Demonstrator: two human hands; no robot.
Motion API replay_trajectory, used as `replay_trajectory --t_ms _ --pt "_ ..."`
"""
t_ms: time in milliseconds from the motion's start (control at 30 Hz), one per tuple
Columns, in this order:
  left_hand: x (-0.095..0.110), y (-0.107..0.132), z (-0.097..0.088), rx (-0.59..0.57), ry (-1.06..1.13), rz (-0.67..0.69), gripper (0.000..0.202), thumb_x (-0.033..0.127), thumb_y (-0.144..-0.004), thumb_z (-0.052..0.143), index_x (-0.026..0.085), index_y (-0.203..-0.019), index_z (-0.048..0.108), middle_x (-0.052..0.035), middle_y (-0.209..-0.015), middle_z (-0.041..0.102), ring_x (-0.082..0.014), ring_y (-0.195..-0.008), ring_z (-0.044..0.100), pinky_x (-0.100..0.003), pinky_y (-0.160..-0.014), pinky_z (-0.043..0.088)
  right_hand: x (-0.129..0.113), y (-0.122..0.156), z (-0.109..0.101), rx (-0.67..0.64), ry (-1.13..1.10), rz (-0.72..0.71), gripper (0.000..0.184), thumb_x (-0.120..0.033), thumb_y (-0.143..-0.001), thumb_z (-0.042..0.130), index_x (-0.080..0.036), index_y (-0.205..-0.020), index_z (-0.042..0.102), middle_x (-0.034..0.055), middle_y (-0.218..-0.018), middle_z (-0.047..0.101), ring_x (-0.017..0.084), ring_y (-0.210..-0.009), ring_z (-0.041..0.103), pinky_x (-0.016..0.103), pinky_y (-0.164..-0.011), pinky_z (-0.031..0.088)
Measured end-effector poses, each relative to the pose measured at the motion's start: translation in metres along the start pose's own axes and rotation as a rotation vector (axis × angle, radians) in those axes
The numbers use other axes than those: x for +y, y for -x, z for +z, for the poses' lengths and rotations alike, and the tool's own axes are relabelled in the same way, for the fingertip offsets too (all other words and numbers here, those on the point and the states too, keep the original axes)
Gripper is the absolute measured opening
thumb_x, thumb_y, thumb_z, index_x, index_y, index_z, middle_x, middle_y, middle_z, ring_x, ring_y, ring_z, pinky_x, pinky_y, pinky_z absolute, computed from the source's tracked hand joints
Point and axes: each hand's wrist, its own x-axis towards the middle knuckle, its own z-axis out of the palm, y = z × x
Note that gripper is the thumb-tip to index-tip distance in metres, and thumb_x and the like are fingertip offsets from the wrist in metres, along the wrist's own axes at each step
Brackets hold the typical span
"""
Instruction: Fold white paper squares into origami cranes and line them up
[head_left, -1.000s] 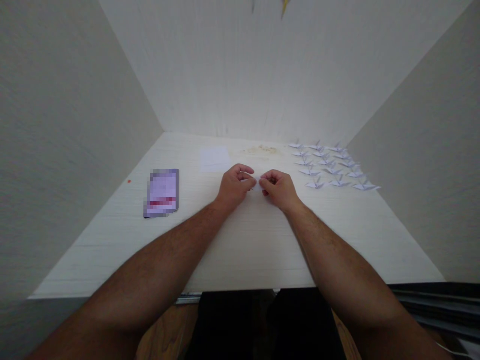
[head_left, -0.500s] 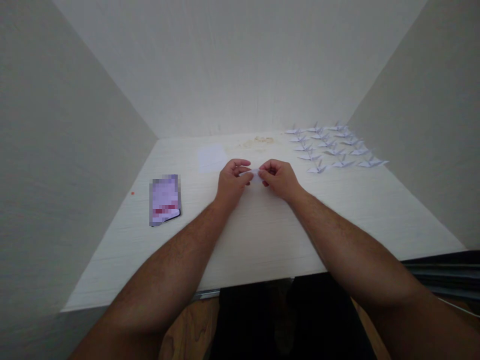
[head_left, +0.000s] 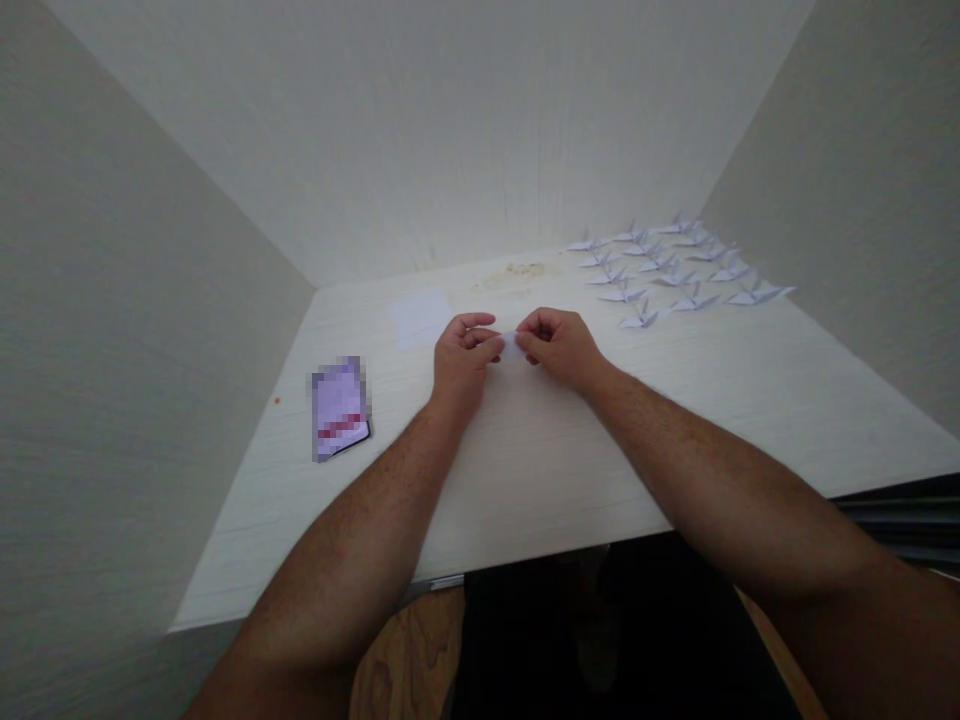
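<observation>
Between my two hands is a small piece of folded white paper (head_left: 511, 346), partly covered by the fingers. My left hand (head_left: 466, 358) pinches its left end between thumb and fingers, with the index finger stretched out above. At the other end, my right hand (head_left: 556, 345) grips the paper with thumb and fingertips. Both hands are over the middle of the white table (head_left: 525, 460). Just behind my left hand lies a flat stack or sheet of white paper (head_left: 421, 316).
Several folded white paper cranes (head_left: 673, 279) stand in rows at the back right. A phone (head_left: 340, 408) with a blurred screen lies at the left, and a tiny orange dot (head_left: 277, 400) is beside it. Walls enclose the table at the back and sides.
The camera view has tilted slightly, so the table appears turned. Both hands keep hold of the folded paper, with only small finger shifts.
</observation>
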Motion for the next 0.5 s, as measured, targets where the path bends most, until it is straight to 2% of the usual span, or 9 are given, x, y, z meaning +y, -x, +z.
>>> replay_trajectory --t_ms 200,333,500 --pt "0.0015 0.0004 0.0006 0.003 -0.028 -0.008 0.032 0.024 -0.061 0.073 0.020 -0.091 0.061 0.0036 -0.071 0.062 -0.0090 -0.059 0.056 -0.023 -0.058 0.047 0.0008 -0.0011 0.0000 0.020 0.006 0.006 0.009 -0.026 -0.077 0.065 -0.018 -0.074 0.064 -0.0010 -0.059 0.061 0.012 -0.055 0.054 0.025 -0.052 0.040" --pt "0.0016 0.0001 0.0009 -0.021 -0.058 -0.033 0.023 0.026 -0.062 0.073 0.018 -0.081 0.063 0.0024 -0.065 0.061 -0.0098 -0.057 0.056 -0.023 -0.057 0.047 0.0015 -0.0017 0.0000 0.054 -0.066 0.009 0.010 -0.028 -0.078 0.064 -0.018 -0.075 0.063 -0.0014 -0.058 0.061 0.012 -0.051 0.055 0.024 -0.050 0.040" --pt "-0.0019 -0.0014 -0.0001 -0.016 -0.066 -0.015 0.017 0.026 -0.063 0.072 0.017 -0.076 0.065 0.0015 -0.061 0.062 -0.0101 -0.055 0.056 -0.023 -0.054 0.046 0.0027 -0.0012 0.0007 0.034 -0.108 -0.012 0.012 -0.030 -0.079 0.065 -0.018 -0.077 0.063 -0.0021 -0.056 0.060 0.011 -0.049 0.055 0.024 -0.048 0.040"
